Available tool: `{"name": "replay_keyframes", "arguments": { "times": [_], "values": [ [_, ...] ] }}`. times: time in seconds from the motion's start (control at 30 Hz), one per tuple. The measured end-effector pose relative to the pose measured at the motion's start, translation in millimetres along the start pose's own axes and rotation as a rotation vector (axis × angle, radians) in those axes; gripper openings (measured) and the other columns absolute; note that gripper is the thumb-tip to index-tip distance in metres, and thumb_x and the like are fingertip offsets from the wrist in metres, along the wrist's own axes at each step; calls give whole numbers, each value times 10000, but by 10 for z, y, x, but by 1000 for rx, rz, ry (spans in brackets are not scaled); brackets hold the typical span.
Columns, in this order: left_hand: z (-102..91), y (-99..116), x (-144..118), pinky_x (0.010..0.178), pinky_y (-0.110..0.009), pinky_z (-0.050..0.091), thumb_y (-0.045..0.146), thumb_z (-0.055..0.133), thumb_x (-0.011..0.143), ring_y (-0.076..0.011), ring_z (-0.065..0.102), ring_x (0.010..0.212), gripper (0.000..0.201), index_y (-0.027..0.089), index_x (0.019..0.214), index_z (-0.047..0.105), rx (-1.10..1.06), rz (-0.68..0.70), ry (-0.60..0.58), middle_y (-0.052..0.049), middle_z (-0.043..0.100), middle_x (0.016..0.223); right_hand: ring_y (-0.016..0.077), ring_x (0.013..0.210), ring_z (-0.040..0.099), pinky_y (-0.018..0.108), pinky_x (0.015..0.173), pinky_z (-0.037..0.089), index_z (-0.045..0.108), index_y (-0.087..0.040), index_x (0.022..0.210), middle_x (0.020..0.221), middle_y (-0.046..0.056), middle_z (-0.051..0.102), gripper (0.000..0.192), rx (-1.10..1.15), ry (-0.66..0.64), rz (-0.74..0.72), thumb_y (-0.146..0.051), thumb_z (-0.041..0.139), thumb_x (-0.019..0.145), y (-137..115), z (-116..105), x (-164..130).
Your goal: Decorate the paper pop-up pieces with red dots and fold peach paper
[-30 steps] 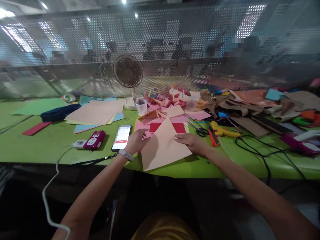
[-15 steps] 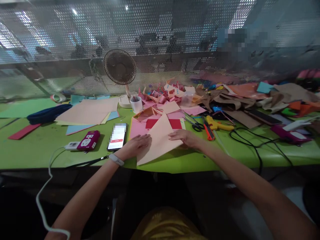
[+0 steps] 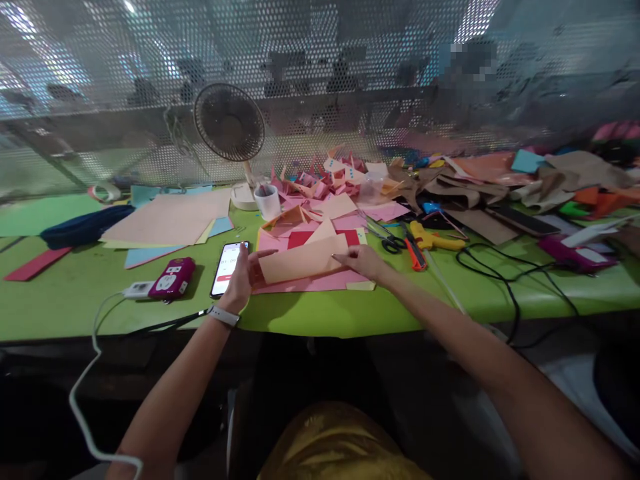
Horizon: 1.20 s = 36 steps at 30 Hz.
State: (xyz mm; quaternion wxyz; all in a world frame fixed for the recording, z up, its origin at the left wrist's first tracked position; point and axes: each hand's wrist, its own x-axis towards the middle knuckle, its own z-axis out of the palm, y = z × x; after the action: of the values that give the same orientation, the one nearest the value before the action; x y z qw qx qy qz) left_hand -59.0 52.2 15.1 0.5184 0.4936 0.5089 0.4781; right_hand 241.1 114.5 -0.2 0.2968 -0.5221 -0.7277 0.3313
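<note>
A folded peach paper sheet (image 3: 295,261) lies slanted between my hands, its lower edge raised off the papers beneath. My left hand (image 3: 241,277) is at its left end, fingers reaching behind the edge and thumb pointing up near the phone. With thumb and fingertips, my right hand (image 3: 365,262) pinches the sheet near its right end. Under it are a pink sheet (image 3: 320,284) and a red paper (image 3: 299,239). The phone (image 3: 230,267), its screen lit, lies just left of my left hand.
Scissors (image 3: 394,244), an orange cutter (image 3: 416,255) and a yellow glue gun (image 3: 436,238) lie on the right, near black cables (image 3: 493,277). Behind are a white cup (image 3: 269,203), folded paper pieces (image 3: 325,180) and a fan (image 3: 230,123). A purple power bank (image 3: 173,279) sits left.
The peach sheet has gone from a wide pointed shape to a narrow folded band, farther from the table's front edge. My left hand has moved left and turned onto its side; my right fingers now pinch.
</note>
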Motion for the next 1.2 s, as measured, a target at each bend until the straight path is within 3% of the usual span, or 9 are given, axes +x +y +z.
{"name": "replay_keyframes", "arguments": {
  "times": [0.17,0.33,0.5,0.7,0.93,1.2],
  "values": [
    [33,-86,2,643,-307,468,677,646,727,-223,628,786,531,161,850,673,428,73,18,-58,680,806,128,539,379,284,532,286,448,-217,540,531,-26,429,552,23,-11,2,-718,600,719,19,8,-14],
    [32,-165,98,644,-306,432,626,547,814,-211,578,804,541,214,482,435,892,227,134,-63,565,734,134,572,426,285,565,333,455,-211,565,611,-14,471,529,-20,18,-4,-690,575,755,64,55,-19],
    [39,-226,144,714,-344,451,551,519,864,-210,556,767,508,235,494,375,1105,361,183,-78,556,742,181,757,537,317,719,422,474,-210,576,811,47,575,467,-211,132,-81,-593,546,834,150,124,0],
    [92,-220,144,797,-390,471,572,474,903,-256,569,863,525,224,510,463,1278,367,254,-116,610,861,259,990,554,401,878,412,531,-206,584,1032,95,650,421,-389,207,-62,-529,605,842,223,160,33],
    [75,-201,203,804,-408,454,575,518,881,-279,561,858,483,226,548,510,1274,296,241,-101,554,755,279,1028,541,409,876,392,549,-197,602,1063,99,646,415,-460,201,-58,-518,605,859,225,168,49],
    [21,-215,141,844,-413,454,458,456,935,-267,560,883,390,210,652,558,1254,351,162,-110,596,806,279,970,529,414,836,386,517,-201,582,970,90,636,462,-488,214,-76,-561,572,867,200,158,55]
  ]
}}
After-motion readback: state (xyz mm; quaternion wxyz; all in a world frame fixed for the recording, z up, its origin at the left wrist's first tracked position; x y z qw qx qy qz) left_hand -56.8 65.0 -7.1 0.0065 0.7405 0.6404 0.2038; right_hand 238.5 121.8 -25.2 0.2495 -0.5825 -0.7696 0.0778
